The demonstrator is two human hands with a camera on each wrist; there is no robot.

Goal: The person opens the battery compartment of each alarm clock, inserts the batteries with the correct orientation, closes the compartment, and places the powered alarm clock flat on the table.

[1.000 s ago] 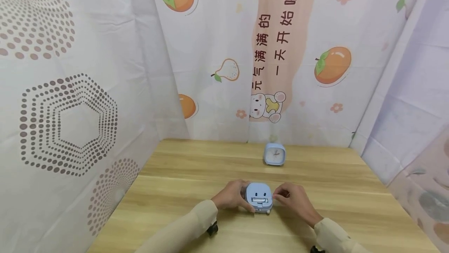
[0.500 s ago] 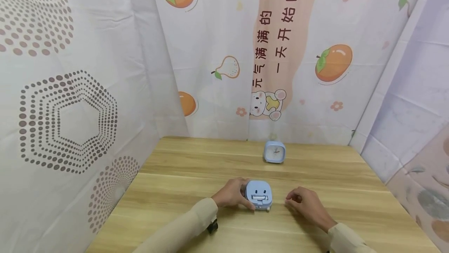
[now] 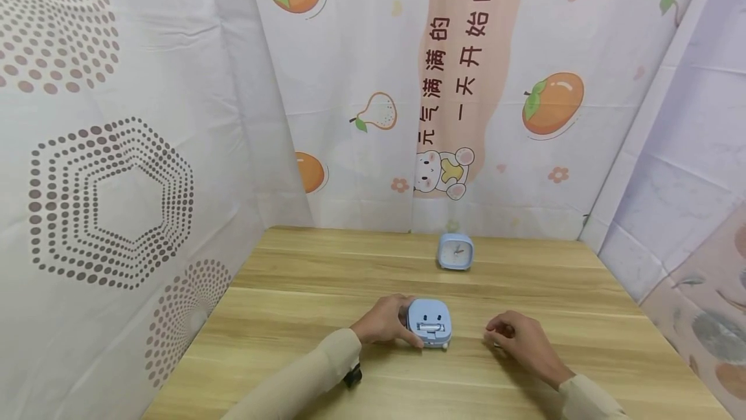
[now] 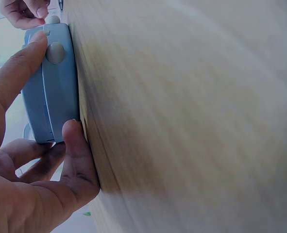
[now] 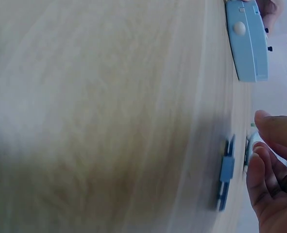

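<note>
A light blue alarm clock (image 3: 429, 316) lies on the table with its back up. Two dark knobs stick up from it, and a battery (image 3: 431, 327) shows in its uncovered compartment. My left hand (image 3: 387, 321) grips the clock from the left side, with thumb and fingers around its edge (image 4: 60, 87). My right hand (image 3: 517, 337) is low over the table to the right of the clock. Its fingers are loosely curled, with a gap between thumb and fingertips (image 5: 256, 167) and nothing held. A small blue battery cover (image 5: 226, 170) lies on the wood beside those fingers.
Another light blue alarm clock (image 3: 456, 253) stands at the back of the wooden table (image 3: 326, 265), its dial facing me. Patterned curtains (image 3: 350, 167) hang behind the table and along both sides.
My right hand has moved away from the clock to the right, down by the battery cover. My left hand keeps its grip on the clock, which stays in place.
</note>
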